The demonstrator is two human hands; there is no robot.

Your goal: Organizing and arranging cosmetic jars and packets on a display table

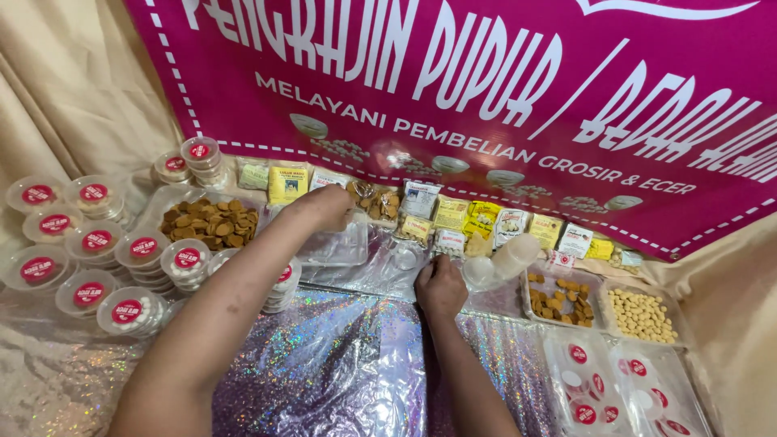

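My left hand reaches far forward to the row of small packets under the pink banner, fingers curled around a clear bag of brown pieces. My right hand rests on the glittery cloth, closed around a stack of small clear plastic cups that lies on its side pointing right. An empty clear tray sits between the two hands.
Stacked round clear tubs with red labels fill the left. A tray of brown discs lies behind them. At right are trays of brown pieces, pale tablets and bagged red-label lids. The pink banner hangs behind.
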